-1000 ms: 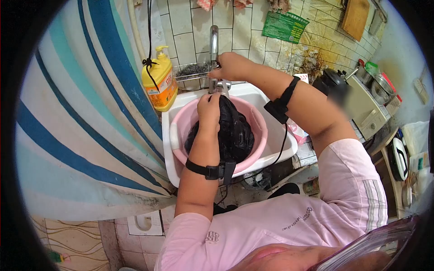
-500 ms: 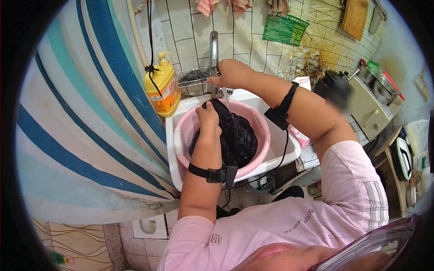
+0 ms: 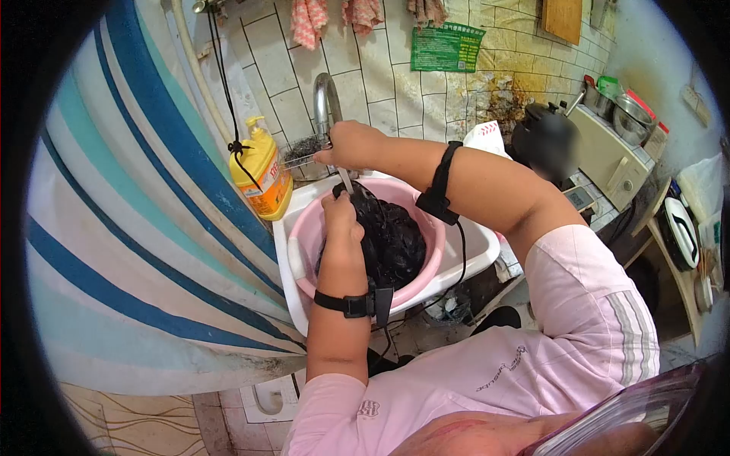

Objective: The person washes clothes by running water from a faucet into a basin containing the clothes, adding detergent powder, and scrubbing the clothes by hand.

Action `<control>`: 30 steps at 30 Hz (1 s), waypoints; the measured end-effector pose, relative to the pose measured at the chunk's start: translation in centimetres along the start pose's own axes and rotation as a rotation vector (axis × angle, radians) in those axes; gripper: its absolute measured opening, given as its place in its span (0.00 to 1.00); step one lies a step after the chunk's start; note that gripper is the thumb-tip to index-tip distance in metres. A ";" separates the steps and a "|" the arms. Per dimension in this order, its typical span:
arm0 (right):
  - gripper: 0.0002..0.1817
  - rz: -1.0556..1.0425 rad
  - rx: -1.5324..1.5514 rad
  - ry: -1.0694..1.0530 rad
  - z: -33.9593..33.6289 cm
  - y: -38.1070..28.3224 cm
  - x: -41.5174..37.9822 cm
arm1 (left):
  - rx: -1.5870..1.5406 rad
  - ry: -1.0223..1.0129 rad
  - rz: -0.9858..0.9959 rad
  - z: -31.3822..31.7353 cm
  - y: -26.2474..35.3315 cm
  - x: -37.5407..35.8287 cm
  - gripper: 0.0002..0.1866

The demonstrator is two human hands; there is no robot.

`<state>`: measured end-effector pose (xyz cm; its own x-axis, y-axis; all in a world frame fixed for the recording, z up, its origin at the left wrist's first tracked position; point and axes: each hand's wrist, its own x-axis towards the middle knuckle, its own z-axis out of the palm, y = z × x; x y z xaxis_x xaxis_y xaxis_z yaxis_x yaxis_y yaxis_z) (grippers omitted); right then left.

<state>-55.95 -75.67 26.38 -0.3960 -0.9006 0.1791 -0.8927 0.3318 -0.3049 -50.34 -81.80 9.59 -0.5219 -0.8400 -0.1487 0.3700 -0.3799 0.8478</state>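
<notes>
Here we see a black cloth point(image 3: 391, 239) bunched up in a pink basin point(image 3: 433, 228), which sits inside a white sink point(image 3: 475, 243). Our left hand point(image 3: 340, 215) is closed around the top of the cloth, fingers curled into the wet folds and holding that end up near the basin's far rim. Our right hand point(image 3: 351, 144) is wrapped around the base of the tap point(image 3: 325, 95), fingers shut on what looks like its handle; we cannot tell how tightly. A thin stream of water point(image 3: 346, 181) falls from under that hand onto the cloth right beside our left fingers.

Compared with a moment ago, both hands keep the same holds: left on the cloth, right on the tap. The view has swung, so the sink now sits lower and more to the left in the picture, and the water shows more clearly.

The cloth lies directly under the right hand and reaches down past the left wrist, filling most of the basin. A yellow soap bottle point(image 3: 262, 178) stands just left of the sink, against a blue striped curtain point(image 3: 129, 228). A wire rack point(image 3: 304, 152) hangs behind the tap on the tiled wall point(image 3: 380, 68).
</notes>
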 end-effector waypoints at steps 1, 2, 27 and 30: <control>0.26 -0.002 0.007 0.023 0.1 0.1 -0.1 | 0.008 0.001 -0.003 0.1 0.1 -0.1 0.13; 0.26 -0.004 0.016 0.042 0.2 0.2 -0.2 | 0.016 -0.001 -0.008 0.1 0.2 -0.2 0.10; 0.31 -0.084 0.071 -0.013 -0.5 1.1 -0.1 | -0.279 0.197 0.166 -1.1 1.0 0.9 0.10; 0.32 -0.070 0.124 -0.040 -0.4 1.1 0.0 | -0.296 0.226 0.139 -1.6 -0.2 3.1 0.10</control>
<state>-57.08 -75.22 26.43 -0.3226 -0.9317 0.1669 -0.8834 0.2331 -0.4067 -50.77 -84.95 8.12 -0.2808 -0.9428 -0.1795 0.6483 -0.3242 0.6889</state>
